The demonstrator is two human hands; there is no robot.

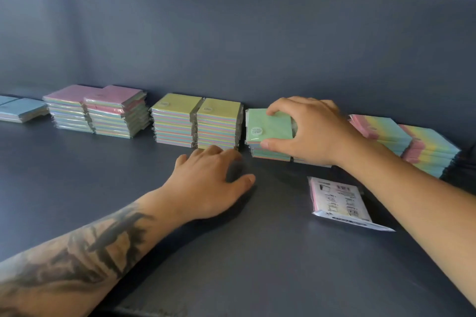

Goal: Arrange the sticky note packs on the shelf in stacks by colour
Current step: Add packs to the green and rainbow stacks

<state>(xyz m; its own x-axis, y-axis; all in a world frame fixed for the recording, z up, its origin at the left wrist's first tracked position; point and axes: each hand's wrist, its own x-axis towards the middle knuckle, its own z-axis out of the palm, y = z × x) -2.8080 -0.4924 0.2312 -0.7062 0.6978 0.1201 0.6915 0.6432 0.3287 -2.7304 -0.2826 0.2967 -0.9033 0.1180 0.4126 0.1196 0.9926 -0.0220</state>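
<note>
Head view shows the right hand (313, 131) gripping a green-topped pack (269, 125), thumb at its near edge and fingers curled over the far edge, right on top of the green stack (270, 153) on the dark shelf (77, 175). The left hand (206, 183) rests open, fingers spread, just before the yellow stacks (197, 121). The step in hand looks like seating this pack; next it likely needs squaring, then the face-down pack (340, 201) nearby needs sorting.
</note>
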